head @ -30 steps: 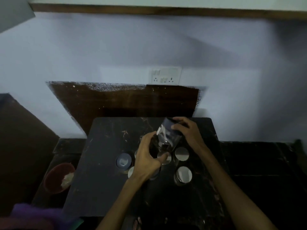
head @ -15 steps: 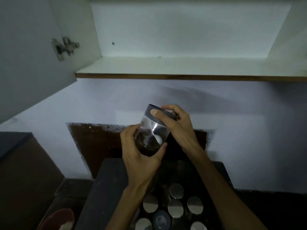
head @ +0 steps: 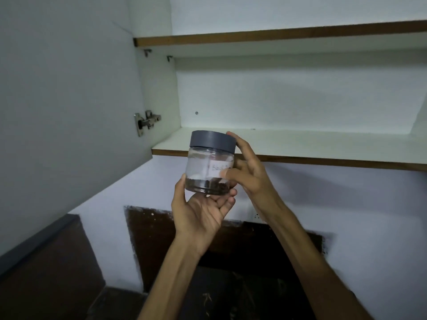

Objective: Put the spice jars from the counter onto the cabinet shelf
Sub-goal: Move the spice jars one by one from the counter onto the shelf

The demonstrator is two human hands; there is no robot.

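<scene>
Both hands are up holding one jar point(head: 209, 168) in front of the open cabinet. It sits upright, roughly level with the front edge of the lower shelf point(head: 300, 144), not on it, just out in front and toward the shelf's left end.

The jar is clear plastic with a grey lid point(head: 212, 140), and there's a thin layer of dark spice at the bottom (most of it looks empty). It has a white label point(head: 219, 169) with handwriting on it, partly covered by a thumb, so I can't read the whole thing.

The left hand point(head: 203, 211) cups the jar from underneath, palm up, thumb against the left side near the base and fingers curled under the bottom. The right hand point(head: 249, 174) is wrapped around the right side, thumb pressed across the label and a fingertip touching the lid's edge. The rest of its fingers are behind the jar, so can't tell exactly how they sit.

The cabinet door point(head: 69, 100) is swung open on the left, with a metal hinge point(head: 146, 121) showing. An upper shelf point(head: 277, 36) runs above. The dark counter point(head: 231, 296) is below the arms.
</scene>
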